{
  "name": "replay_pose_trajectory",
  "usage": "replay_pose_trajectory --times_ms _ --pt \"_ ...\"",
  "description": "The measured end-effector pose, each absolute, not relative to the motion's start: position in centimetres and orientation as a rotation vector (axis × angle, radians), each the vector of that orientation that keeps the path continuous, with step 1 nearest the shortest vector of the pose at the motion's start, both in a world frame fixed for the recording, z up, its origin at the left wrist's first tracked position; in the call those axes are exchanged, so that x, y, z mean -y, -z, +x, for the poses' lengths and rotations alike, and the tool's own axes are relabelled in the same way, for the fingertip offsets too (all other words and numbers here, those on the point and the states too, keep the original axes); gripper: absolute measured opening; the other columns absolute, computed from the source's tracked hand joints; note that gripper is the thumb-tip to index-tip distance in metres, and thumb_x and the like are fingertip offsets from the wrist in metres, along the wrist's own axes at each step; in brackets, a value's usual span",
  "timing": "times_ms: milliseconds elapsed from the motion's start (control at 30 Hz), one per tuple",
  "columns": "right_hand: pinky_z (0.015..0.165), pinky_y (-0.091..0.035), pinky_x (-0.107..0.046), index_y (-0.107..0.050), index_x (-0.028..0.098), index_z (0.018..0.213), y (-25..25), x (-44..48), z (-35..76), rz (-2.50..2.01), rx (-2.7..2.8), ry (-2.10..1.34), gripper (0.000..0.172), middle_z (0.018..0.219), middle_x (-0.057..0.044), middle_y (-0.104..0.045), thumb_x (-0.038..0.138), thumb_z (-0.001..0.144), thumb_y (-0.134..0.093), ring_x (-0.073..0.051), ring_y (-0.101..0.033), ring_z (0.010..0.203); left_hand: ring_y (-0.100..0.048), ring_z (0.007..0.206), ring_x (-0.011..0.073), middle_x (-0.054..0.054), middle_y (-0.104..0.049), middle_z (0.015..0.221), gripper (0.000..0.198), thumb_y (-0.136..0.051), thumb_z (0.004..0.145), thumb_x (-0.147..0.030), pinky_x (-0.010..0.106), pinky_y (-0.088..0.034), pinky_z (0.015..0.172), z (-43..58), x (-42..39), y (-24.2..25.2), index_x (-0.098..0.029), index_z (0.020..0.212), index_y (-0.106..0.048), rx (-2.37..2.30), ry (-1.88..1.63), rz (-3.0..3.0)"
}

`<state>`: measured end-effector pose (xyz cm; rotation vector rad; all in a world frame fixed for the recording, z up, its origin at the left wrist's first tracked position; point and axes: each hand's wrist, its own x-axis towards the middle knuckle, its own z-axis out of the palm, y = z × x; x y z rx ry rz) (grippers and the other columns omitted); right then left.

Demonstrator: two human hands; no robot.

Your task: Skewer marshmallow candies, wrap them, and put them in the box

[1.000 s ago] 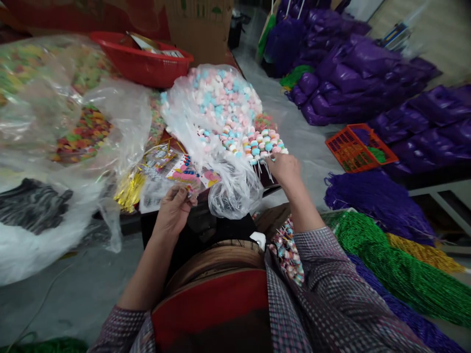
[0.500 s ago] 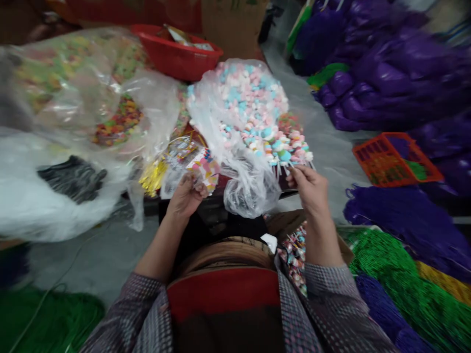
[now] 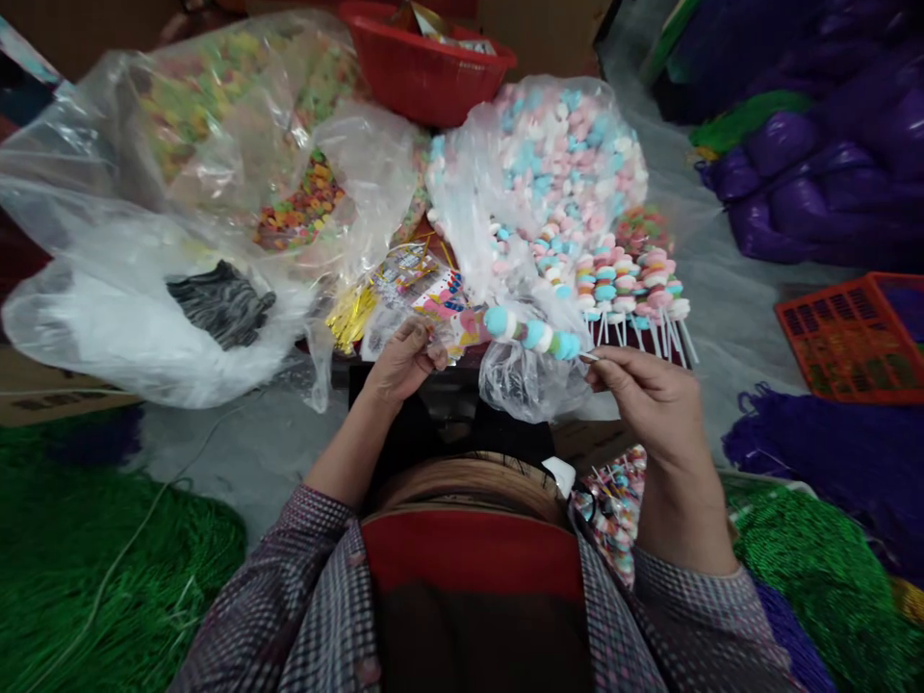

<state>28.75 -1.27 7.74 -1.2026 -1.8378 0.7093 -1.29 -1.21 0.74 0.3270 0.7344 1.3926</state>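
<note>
My right hand [image 3: 646, 395] pinches the stick end of a candy skewer [image 3: 530, 333] strung with blue, white and green sweets, held level across my front. My left hand [image 3: 402, 361] is closed on a small printed clear wrapper [image 3: 440, 313], whose mouth meets the skewer's tip. Behind them lies a row of finished pastel skewers [image 3: 635, 289] with sticks pointing toward me, spilling from a clear bag of pink, blue and white candy [image 3: 563, 164].
A big clear bag of multicoloured candy [image 3: 238, 144] and a white bag with black items [image 3: 217, 303] sit at left. Gold twist ties [image 3: 350, 318] lie by the wrappers. Red basket [image 3: 425, 67] at back, orange crate [image 3: 856, 337] right, purple [image 3: 808, 173] and green bundles [image 3: 72, 558] around.
My right hand lifted one skewer from the row and swung it left toward the wrapper in my left hand. The view has shifted left and tilted down.
</note>
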Motion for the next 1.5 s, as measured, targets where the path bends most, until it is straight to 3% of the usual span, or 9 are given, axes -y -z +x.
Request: replay_pose_trajectory --times_ms 67,300,600,800,967,1167,1300,1433,1500 --pt "0.059 -0.053 -0.025 -0.080 0.027 0.098 -8.0 1.2 29.1 -1.217 1.933 -0.599 0.014 0.073 0.002 -0.074 0.024 0.093 -0.067 -0.012 -0.068 0.062 -0.055 0.044 0.0074 -0.009 -0.057 0.055 0.040 -0.095 0.065 -0.034 0.020 -0.047 0.044 -1.5 1.1 -0.8 -0.018 0.072 -0.059 -0.771 -1.395 0.349" --pt "0.068 -0.057 -0.029 -0.081 0.031 0.098 -8.8 1.3 30.3 -1.332 1.976 -0.455 0.012 0.082 0.001 -0.078 0.032 0.092 -0.071 -0.016 -0.073 0.072 -0.058 0.045 0.0067 -0.008 -0.063 0.060 0.054 -0.102 0.043 -0.043 0.020 -0.055 0.044 -3.1 0.3 -1.4 -0.018 0.071 -0.064 -0.879 -1.396 0.557" --pt "0.069 -0.057 -0.030 -0.083 0.029 0.092 -8.1 1.6 30.5 -1.383 1.841 -0.476 0.010 0.083 0.000 -0.080 0.034 0.087 -0.076 -0.016 -0.072 0.072 -0.056 0.047 0.0053 -0.007 -0.063 0.061 0.048 -0.100 0.047 -0.048 0.017 -0.056 0.044 -4.1 0.0 -2.5 -0.018 0.069 -0.069 -0.970 -1.371 0.774" --pt "0.074 -0.057 -0.031 -0.084 0.030 0.092 -8.0 2.4 31.1 -1.396 1.781 -0.572 0.009 0.085 -0.001 -0.081 0.031 0.086 -0.078 -0.016 -0.073 0.074 -0.058 0.047 0.0069 -0.003 -0.064 0.062 0.032 -0.096 0.060 -0.033 0.019 -0.056 0.046 -4.0 0.4 -3.0 -0.017 0.070 -0.071 -1.012 -1.391 0.749" --pt "0.059 -0.051 -0.028 -0.084 0.028 0.090 -7.8 2.7 31.1 -1.426 1.720 -0.567 0.009 0.071 0.001 -0.074 0.033 0.085 -0.078 -0.012 -0.061 0.056 -0.059 0.047 0.0066 -0.003 -0.065 0.064 0.023 -0.092 0.068 -0.022 0.018 -0.055 0.047 -3.8 0.4 -2.6 -0.017 0.071 -0.070 -1.020 -1.367 0.689" --pt "0.048 -0.037 -0.027 -0.082 0.025 0.086 -7.7 2.8 31.0 -1.453 1.650 -0.716 0.009 0.057 0.004 -0.060 0.030 0.085 -0.075 -0.008 -0.045 0.049 -0.058 0.043 0.0057 -0.005 -0.065 0.062 0.026 -0.093 0.067 -0.026 0.017 -0.054 0.044 -3.8 0.2 -2.4 -0.017 0.072 -0.069 -1.016 -1.344 0.671" --pt "0.044 -0.032 -0.027 -0.080 0.024 0.087 -7.4 3.0 31.1 -1.421 1.548 -0.847 0.012 0.055 0.003 -0.057 0.035 0.084 -0.075 -0.008 -0.043 0.046 -0.057 0.042 0.0054 -0.006 -0.065 0.061 0.032 -0.096 0.063 -0.028 0.017 -0.053 0.043 -3.6 0.3 -2.5 -0.017 0.072 -0.067 -0.967 -1.337 0.630" --pt "0.040 -0.027 -0.027 -0.077 0.023 0.082 -7.3 3.0 30.9 -1.347 1.385 -0.985 0.023 0.063 0.000 -0.065 0.046 0.081 -0.080 -0.007 -0.039 0.043 -0.054 0.040 0.0061 -0.007 -0.064 0.060 0.036 -0.097 0.059 -0.029 0.020 -0.052 0.040 -3.4 0.5 -2.7 -0.017 0.070 -0.065 -0.904 -1.348 0.561" --pt "0.042 -0.031 -0.028 -0.076 0.023 0.080 -7.5 2.9 30.5 -1.296 1.361 -1.025 0.026 0.062 0.001 -0.064 0.049 0.080 -0.081 -0.007 -0.041 0.044 -0.053 0.039 0.0066 -0.007 -0.062 0.057 0.036 -0.098 0.059 -0.030 0.020 -0.051 0.039 -3.2 0.5 -2.7 -0.017 0.070 -0.066 -0.883 -1.344 0.547"
